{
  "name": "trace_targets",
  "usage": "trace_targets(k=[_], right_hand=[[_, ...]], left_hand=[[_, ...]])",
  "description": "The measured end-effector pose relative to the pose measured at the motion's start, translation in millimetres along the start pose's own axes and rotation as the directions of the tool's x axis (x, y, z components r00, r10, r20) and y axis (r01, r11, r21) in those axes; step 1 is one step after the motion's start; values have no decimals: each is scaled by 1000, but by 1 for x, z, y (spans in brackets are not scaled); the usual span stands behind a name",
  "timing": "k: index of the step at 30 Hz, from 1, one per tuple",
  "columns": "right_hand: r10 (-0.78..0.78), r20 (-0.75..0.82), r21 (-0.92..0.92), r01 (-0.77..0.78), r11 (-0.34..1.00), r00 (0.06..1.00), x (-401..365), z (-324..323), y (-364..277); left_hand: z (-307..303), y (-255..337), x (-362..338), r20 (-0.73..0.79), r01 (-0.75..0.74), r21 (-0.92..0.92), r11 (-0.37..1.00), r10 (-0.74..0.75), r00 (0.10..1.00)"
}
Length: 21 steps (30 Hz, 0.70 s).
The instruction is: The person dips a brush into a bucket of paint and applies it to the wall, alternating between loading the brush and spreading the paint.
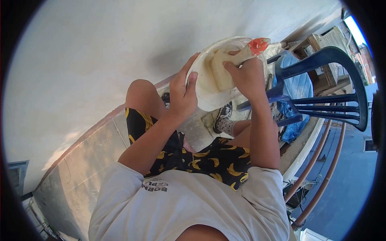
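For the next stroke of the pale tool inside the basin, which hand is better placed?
Probably the right hand: it grips the pale tool over the basin, while the left hand is taken up with holding the rim at the opposite side.

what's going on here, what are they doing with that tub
A seated person in banana-print shorts is working with a white tub next to a pale wall. Their left hand grips the tub's rim, while their right hand holds a pale tool with a red end. The tool's blocky part is inside the tub; what the tub contains is hard to tell. A blue chair stands nearby.
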State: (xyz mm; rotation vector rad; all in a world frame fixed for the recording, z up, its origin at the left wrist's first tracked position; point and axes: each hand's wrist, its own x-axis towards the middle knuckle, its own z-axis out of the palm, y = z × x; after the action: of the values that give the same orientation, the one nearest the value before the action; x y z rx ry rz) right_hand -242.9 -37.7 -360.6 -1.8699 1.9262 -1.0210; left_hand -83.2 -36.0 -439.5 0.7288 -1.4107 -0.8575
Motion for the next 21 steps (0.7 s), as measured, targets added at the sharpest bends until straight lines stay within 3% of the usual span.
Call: trace_targets(k=[7, 9, 16, 19, 21], right_hand=[[-4, 62, -40, 7, 999, 998, 8, 8, 12], [59, 112, -139, -43, 989, 992, 10, 12, 18], [98, 128, -138, -81, 987, 987, 10, 19, 28], [-20, 78, -35, 23, 999, 997, 9, 14, 28], [-76, -43, 101, 80, 992, 996, 6, 4, 22]], left_hand=[[2, -6, -3, -10, 28, 30, 999, -28, 1000], [2, -9, -4, -15, 46, 42, 998, -46, 999], [4, -21, -6, 1, 102, 55, 993, -102, 995], [6, -28, -4, 4, 131, 34, 991, -131, 991], [8, -32, -3, 8, 161, 18, 987, -161, 987]])
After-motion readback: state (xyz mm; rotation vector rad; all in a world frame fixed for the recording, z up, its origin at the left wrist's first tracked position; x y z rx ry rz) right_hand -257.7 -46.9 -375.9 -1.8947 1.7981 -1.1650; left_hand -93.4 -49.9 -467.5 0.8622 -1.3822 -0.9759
